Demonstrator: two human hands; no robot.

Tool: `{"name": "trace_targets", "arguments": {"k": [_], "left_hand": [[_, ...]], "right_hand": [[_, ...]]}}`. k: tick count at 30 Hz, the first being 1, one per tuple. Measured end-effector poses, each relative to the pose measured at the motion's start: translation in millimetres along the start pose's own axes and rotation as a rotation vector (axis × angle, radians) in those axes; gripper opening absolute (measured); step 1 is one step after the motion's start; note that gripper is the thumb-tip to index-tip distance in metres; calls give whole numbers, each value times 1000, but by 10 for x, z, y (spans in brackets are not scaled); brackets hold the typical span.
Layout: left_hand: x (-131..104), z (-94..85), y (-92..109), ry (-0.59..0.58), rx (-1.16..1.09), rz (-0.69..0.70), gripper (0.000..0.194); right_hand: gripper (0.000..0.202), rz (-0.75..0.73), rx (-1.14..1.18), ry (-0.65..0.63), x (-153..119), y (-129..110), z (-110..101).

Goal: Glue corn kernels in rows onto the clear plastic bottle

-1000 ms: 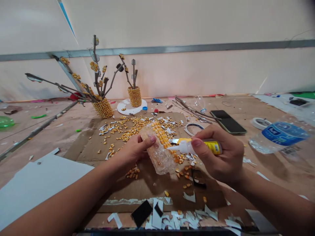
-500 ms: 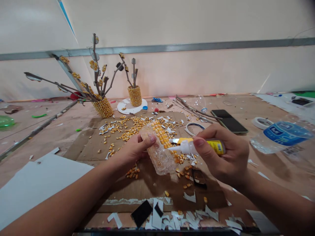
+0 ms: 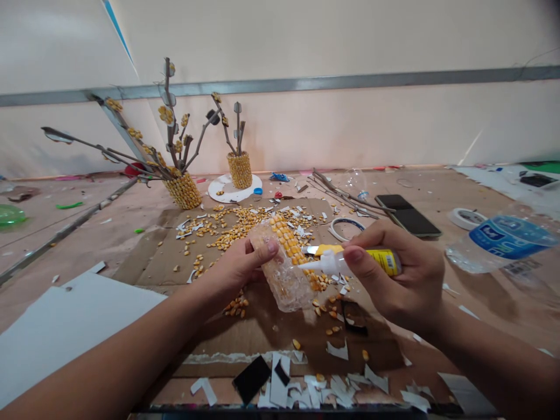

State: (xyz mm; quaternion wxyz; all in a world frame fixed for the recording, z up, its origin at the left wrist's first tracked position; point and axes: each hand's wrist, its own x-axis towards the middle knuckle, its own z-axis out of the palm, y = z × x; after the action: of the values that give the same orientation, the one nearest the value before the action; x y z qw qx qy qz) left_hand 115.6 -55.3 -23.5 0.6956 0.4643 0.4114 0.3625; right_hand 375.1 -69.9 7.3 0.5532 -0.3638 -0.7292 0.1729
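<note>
My left hand point(image 3: 245, 262) is closed around a clear plastic container point(image 3: 284, 289), tilted above the cardboard, with its thumb on the near wall. Rows of yellow corn kernels point(image 3: 286, 238) cover part of the container's side. In my right hand point(image 3: 394, 274) is a glue bottle point(image 3: 359, 262) with a yellow label and a white nozzle. The nozzle tip points left and sits at the container's wall, just by the lowest kernels; whether it touches I cannot tell. Behind the nozzle shows a yellow cutter point(image 3: 328, 249) with a metal blade.
Loose kernels point(image 3: 236, 230) and paper scraps lie over the cardboard point(image 3: 144, 256). Two kernel-covered pots point(image 3: 182, 191) with twigs stand at the back left. Rightward are tape rolls point(image 3: 467, 218), a phone point(image 3: 409, 216), twigs point(image 3: 341, 192) and a water bottle point(image 3: 503, 239). White board point(image 3: 79, 326) lies left.
Almost nothing differs. Both hands keep their holds, and the glue nozzle stays by the container's wall.
</note>
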Motion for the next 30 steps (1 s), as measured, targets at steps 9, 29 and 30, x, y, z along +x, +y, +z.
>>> {"name": "trace_targets", "arguments": {"k": [9, 29, 30], "left_hand": [[-4, 32, 24, 49, 39, -1, 63], [-4, 33, 23, 11, 29, -2, 59], [-4, 31, 21, 7, 29, 1, 58]], "right_hand": [[22, -10, 12, -14, -10, -2, -2], [21, -25, 58, 6, 22, -12, 4], [22, -28, 53, 5, 23, -10, 4]]}}
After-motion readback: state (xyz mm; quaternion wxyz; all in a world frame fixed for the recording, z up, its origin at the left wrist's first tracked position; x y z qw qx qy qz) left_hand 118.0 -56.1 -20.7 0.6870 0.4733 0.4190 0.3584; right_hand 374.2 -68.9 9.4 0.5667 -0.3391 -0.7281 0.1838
